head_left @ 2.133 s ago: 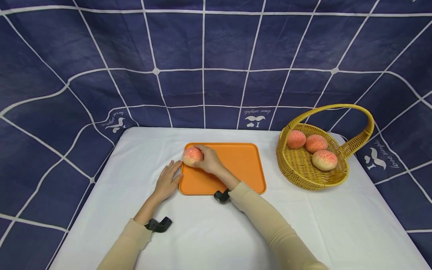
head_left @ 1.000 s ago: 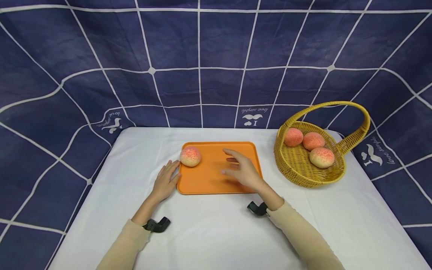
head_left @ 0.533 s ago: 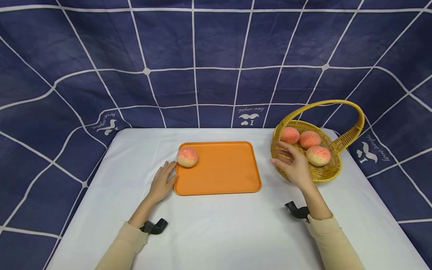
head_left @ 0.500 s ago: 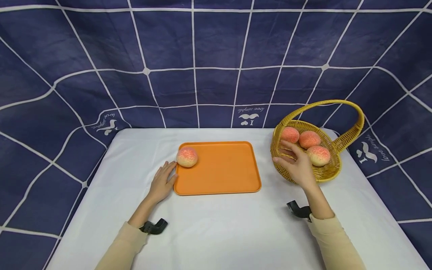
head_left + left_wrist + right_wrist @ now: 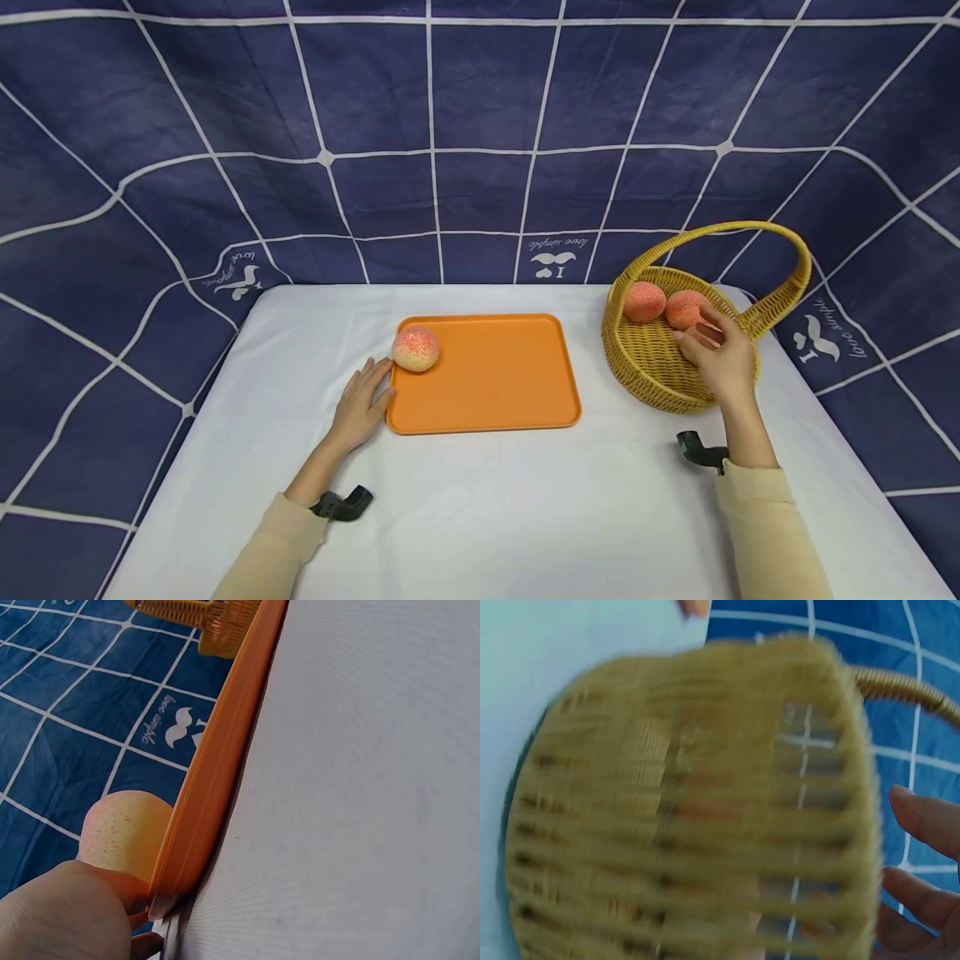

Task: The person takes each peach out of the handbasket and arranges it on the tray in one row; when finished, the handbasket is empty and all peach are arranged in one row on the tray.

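In the head view, my left hand (image 5: pixel 360 406) lies with extended fingers against the left edge of the orange tray (image 5: pixel 487 375). A yellow-and-pink peach (image 5: pixel 416 348) sits in the tray's left corner, just beyond those fingertips. My right hand (image 5: pixel 720 354) reaches over the yellow wicker basket (image 5: pixel 637 375), thumb and fingers parted around a peach (image 5: pixel 701 335) that they mostly cover. Two more peaches, a left one (image 5: pixel 643 302) and a middle one (image 5: pixel 684 309), lie behind it. The right wrist view is blurred; its fingers (image 5: pixel 926 821) show spread above the basket rim.
The basket's tall arched handle (image 5: pixel 750 227) rises over the peaches and leans right. A white cloth (image 5: pixel 480 517) covers the table. Blue gridded fabric (image 5: pixel 480 108) stands behind it and at both sides.
My right hand left the peach on the tray, travelled right to the basket and now covers the nearest peach there. My left hand has stayed at the tray's edge. The view shifted slightly.
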`<state>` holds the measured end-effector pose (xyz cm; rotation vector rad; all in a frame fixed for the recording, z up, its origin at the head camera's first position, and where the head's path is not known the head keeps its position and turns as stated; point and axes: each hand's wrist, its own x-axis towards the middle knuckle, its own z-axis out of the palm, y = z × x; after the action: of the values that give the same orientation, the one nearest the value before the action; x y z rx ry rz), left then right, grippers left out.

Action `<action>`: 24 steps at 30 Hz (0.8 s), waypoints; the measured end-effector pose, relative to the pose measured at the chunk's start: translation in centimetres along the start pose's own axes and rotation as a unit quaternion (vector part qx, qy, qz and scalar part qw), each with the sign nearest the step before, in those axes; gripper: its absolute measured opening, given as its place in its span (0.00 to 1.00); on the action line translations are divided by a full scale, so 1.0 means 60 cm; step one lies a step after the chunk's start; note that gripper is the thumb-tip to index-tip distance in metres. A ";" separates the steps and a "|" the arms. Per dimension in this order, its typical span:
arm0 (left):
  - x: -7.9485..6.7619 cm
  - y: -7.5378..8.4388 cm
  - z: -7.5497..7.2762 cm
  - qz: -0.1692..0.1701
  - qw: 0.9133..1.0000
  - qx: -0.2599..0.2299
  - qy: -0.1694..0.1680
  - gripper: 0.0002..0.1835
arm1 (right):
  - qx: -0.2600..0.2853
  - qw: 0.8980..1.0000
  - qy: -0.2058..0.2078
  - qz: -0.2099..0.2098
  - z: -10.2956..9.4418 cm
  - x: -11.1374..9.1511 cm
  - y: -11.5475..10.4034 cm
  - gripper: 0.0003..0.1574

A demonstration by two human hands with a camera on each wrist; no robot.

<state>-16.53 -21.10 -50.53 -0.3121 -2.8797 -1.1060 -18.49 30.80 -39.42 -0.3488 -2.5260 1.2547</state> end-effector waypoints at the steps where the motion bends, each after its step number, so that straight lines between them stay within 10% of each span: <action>1: 0.000 0.000 0.000 0.000 1.000 0.000 0.000 0.28 | -0.004 1.000 0.007 0.006 -0.004 0.003 0.004 0.40; 24: 0.000 -0.003 0.001 0.012 1.000 0.000 0.014 0.28 | -0.036 0.993 -0.026 0.108 -0.011 0.062 0.069 0.46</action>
<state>-16.56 -21.19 -50.66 -0.3257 -2.8444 -1.0962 -21.32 35.01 -41.80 -0.6278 -2.6389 1.2638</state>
